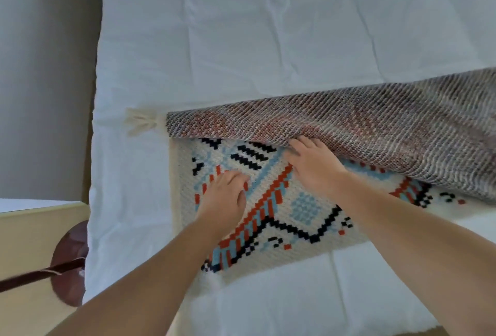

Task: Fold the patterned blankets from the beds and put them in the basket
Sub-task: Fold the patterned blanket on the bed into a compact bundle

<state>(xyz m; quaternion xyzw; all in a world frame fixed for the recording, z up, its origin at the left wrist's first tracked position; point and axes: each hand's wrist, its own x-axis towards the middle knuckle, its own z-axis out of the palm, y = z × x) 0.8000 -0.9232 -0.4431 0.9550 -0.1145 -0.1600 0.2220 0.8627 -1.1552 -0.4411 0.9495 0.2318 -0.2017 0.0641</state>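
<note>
The patterned blanket (281,201) is coarse, matt knitted cloth; its turned-over underside (349,126) looks rougher, ribbed and greyish, with a soft yarn tassel (141,122). The bed sheet (214,40) is smooth, matt, lightly creased white cloth.

A dark brown round object (70,263) and strap (40,275) overlap a pale wooden surface (26,244) near a grey wall (40,67).

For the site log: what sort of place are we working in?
Probably a bedroom: a bed with white bedding, a patterned blanket half folded on it, and pale wooden furniture beside it on the left.
</note>
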